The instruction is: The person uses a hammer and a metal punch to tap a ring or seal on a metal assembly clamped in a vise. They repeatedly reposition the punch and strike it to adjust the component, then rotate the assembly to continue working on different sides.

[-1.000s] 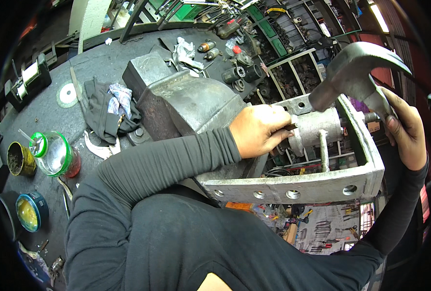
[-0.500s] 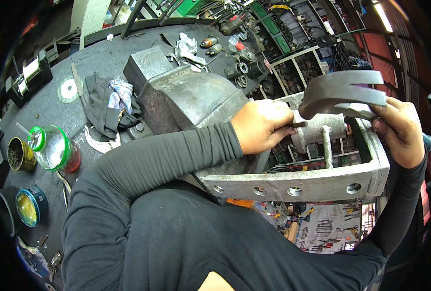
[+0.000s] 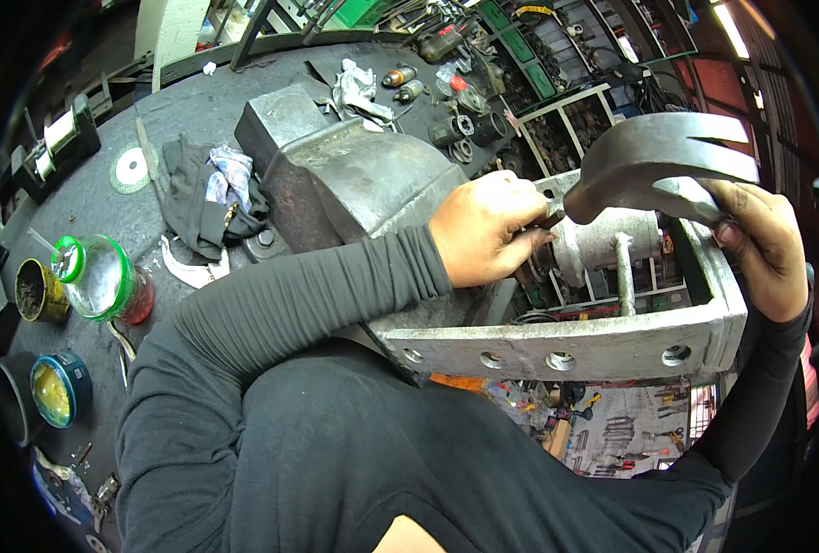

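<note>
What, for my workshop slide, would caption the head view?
Hammer in the right grip, small dark piece in the left grip, at an open metal frame.

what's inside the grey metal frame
Inside the metal frame are a grey cylinder and a rod running from it toward the near side. The left hand and hammer hide part of the interior behind them.

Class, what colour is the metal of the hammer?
The hammer is dull grey; it shows in the head view, the only one.

Workshop, workbench (image 3: pixel 211 106), claw hammer (image 3: pixel 649 149), hand tools (image 3: pixel 619 429)
</note>
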Demonstrator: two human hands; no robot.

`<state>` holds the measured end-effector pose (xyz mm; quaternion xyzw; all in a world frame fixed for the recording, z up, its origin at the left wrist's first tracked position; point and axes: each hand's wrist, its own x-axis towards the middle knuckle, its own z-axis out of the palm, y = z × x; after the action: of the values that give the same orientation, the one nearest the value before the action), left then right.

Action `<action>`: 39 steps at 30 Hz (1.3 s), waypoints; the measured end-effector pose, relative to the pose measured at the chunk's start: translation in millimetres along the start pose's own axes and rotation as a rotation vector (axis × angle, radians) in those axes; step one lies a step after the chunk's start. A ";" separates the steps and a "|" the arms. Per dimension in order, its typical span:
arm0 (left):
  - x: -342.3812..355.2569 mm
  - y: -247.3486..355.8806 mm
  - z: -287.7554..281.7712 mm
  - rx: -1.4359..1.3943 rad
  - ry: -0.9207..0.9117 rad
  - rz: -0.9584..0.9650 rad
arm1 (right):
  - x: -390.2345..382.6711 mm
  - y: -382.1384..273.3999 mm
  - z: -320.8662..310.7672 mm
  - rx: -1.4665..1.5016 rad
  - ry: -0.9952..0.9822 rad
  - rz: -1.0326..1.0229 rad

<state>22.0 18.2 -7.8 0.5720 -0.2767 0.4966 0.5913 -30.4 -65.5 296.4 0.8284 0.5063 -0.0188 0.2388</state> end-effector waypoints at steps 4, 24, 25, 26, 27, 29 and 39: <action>-0.4 -0.1 -0.6 -0.005 -0.003 -0.006 | -1.7 5.8 7.6 0.066 0.086 0.011; -1.0 2.3 -2.6 0.029 -0.017 -0.026 | -4.7 -2.1 -2.6 -0.134 0.156 -0.037; -0.8 2.6 -2.3 0.037 -0.016 -0.025 | -2.2 -3.3 0.7 -0.064 0.129 -0.022; -0.9 1.4 -1.4 0.019 -0.022 -0.033 | -0.4 -3.0 3.6 -0.058 0.092 -0.041; -1.4 -1.0 0.1 0.001 -0.028 -0.041 | 3.6 -2.2 7.2 -0.053 0.020 -0.054; -0.1 -1.5 0.4 -0.011 -0.033 -0.030 | 8.5 0.5 6.9 -0.049 -0.028 -0.058; -0.7 1.9 -1.9 -0.123 -0.011 -0.097 | -11.1 9.1 5.8 0.166 0.085 -0.034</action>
<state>19.7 19.5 -8.0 0.5500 -0.2820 0.4460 0.6473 -26.9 -80.5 297.7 0.8367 0.5267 -0.0295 0.1471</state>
